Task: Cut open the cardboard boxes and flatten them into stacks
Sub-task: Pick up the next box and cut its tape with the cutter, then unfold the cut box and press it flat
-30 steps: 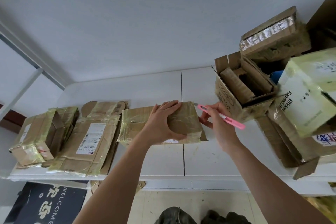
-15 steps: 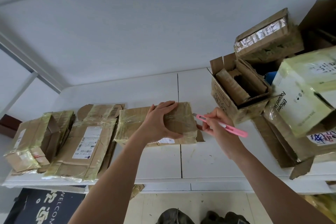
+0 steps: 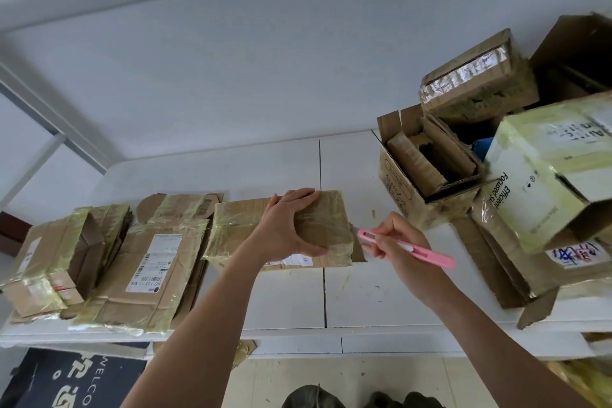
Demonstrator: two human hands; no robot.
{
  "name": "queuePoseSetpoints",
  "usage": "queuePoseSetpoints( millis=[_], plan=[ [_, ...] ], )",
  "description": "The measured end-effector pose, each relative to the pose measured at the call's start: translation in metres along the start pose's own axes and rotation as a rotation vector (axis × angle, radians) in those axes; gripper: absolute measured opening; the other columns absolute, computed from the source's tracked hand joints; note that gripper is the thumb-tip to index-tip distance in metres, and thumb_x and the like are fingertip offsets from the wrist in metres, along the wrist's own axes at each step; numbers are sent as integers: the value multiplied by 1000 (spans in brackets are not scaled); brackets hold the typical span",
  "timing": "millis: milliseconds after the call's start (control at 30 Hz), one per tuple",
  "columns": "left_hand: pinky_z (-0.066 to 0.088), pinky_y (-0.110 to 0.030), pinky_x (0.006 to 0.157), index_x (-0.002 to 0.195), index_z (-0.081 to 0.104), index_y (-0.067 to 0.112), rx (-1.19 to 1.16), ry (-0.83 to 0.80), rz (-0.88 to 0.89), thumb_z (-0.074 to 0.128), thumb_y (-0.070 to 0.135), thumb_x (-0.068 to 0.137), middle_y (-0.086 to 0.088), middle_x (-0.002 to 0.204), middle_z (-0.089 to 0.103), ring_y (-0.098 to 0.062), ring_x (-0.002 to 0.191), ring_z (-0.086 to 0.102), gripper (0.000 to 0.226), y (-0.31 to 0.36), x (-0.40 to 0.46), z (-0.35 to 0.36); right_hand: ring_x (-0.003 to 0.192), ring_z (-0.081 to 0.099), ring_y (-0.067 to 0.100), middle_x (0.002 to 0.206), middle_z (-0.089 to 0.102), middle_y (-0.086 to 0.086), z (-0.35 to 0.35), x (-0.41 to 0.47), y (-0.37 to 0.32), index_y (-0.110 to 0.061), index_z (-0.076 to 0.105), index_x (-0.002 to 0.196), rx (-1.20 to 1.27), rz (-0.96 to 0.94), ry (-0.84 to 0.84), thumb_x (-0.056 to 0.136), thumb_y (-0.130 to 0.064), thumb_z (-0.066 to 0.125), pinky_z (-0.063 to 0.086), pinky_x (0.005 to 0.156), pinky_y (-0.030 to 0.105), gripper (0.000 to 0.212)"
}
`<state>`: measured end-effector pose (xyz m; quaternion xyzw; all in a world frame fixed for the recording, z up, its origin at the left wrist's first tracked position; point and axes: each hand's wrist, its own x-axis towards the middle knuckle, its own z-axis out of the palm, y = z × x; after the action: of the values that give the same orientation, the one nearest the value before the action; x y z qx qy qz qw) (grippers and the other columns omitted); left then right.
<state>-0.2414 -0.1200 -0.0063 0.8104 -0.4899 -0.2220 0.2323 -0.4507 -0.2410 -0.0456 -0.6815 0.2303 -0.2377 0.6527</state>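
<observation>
The taped box point(image 3: 281, 230) lies in the middle of the white table point(image 3: 357, 291). My left hand point(image 3: 286, 225) clamps on its right end, and my right hand point(image 3: 399, 243) pinches the pink cutter point(image 3: 409, 247), tip at the box's right edge. I judge the cutting is starting; next the blade must follow the tape seam. The open box point(image 3: 427, 175) at right holds folded cardboard pieces.

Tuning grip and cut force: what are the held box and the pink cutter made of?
Held box: brown cardboard wrapped in glossy, yellowish clear tape, wrinkled and shiny. Pink cutter: probably smooth matte plastic handle; blade tip too small to judge.
</observation>
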Motion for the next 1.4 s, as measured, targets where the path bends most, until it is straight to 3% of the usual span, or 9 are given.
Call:
queuePoseSetpoints(
  millis=[233,367,433,600,667,800,933,1100,1400],
  plan=[
    [21,-40,115,147,39,28,196,282,-212,81,62,61,8,142,41,-18,130,36,101,5,5,-9,55,46,15,65,54,9,-20,8,-10,-3,52,85,-215,-191,35,95,-11,56,41,52,24,13],
    [26,-46,107,140,45,29,199,294,-514,61,72,77,-6,132,42,-30,128,34,78,8,5,-17,63,47,7,74,48,-7,-21,11,30,-15,53,96,-891,-381,-22,97,-20,43,43,50,22,11],
    [26,-48,108,144,39,32,243,236,-564,52,71,84,-12,137,40,-35,133,31,73,4,4,-19,72,54,12,81,53,-7,-20,14,48,-17,59,98,-1161,-267,-53,87,-18,59,40,49,21,11],
    [37,-45,109,153,29,31,35,160,-589,43,58,96,-5,150,43,-31,134,43,64,-30,-5,-31,118,51,15,134,49,-3,-22,18,43,-25,34,145,-1428,74,-307,87,-23,66,46,89,24,66],
    [41,-41,105,146,43,16,-18,112,-635,40,56,98,-8,142,52,-29,128,49,62,-40,-13,-37,122,48,17,139,45,-1,-11,22,36,-28,26,151,-1425,74,-267,84,-22,72,46,98,28,81],
    [49,-36,80,109,63,2,-39,107,-734,41,60,96,-11,102,65,-30,96,63,64,-44,-24,-42,102,60,6,120,56,-9,40,26,13,-36,37,146,-760,51,-251,100,-32,51,46,101,36,48],
    [58,-37,73,96,69,4,-374,136,-702,59,45,95,-9,89,74,-27,83,72,42,-36,-30,-41,121,57,11,146,40,-17,89,36,-13,-41,10,155,-284,214,-373,90,-64,53,49,101,34,81],
    [61,-30,63,122,60,5,-885,195,-680,71,28,89,-6,101,73,-20,84,74,41,-38,-50,-32,126,55,16,152,39,-9,92,58,-24,-31,17,156,-362,129,-368,94,-39,61,48,105,35,76],
    [53,-27,57,85,67,11,-476,433,-788,68,33,91,-2,75,67,-17,67,65,23,-46,-49,-7,136,46,21,158,33,0,104,75,-23,-24,18,157,-659,89,-449,96,-37,59,38,113,37,75]
  ],
)
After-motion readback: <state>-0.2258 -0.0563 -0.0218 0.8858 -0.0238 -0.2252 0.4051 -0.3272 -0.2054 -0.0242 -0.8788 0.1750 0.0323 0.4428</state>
